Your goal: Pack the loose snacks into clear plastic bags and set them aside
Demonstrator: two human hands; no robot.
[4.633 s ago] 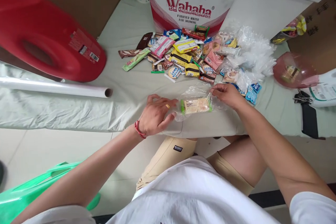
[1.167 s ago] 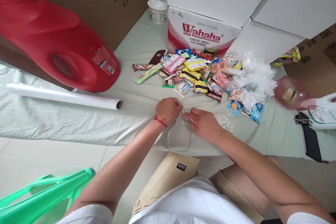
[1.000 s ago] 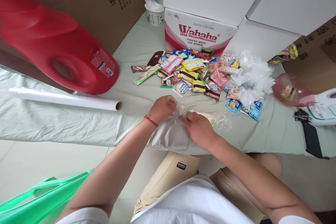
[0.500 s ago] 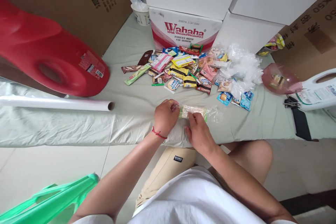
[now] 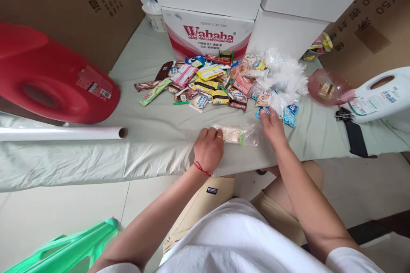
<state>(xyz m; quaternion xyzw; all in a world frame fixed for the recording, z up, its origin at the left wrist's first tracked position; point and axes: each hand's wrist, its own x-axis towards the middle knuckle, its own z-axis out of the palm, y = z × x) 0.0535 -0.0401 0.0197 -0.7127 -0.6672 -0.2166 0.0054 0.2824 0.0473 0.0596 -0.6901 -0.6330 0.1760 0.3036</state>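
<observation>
A clear plastic bag (image 5: 251, 135) lies flat near the front edge of the covered table, with a pale wrapped snack (image 5: 231, 134) with green ends inside it. My left hand (image 5: 209, 148) has its curled fingers closed on the bag's left end. Farther right, my right hand (image 5: 273, 129) is at the front of the snack pile, its bent fingertips on a blue snack packet (image 5: 263, 111), which they partly cover. Just beyond it are a beige packet (image 5: 264, 99) and a heap of crumpled clear bags (image 5: 285, 72).
Mixed wrapped snacks (image 5: 205, 85) are heaped before a Wahaba-style printed water carton (image 5: 208, 36). On the left are a red jug (image 5: 64, 81) and a white roll (image 5: 64, 133). To the right stand a pink bowl (image 5: 329, 87), a white bottle (image 5: 381, 94) and a black phone-like object (image 5: 356, 138).
My right hand has left the bagged snack and moved right and away to the blue packet. My left hand stays at the bag's left end, now lower and flatter. The view has shifted.
</observation>
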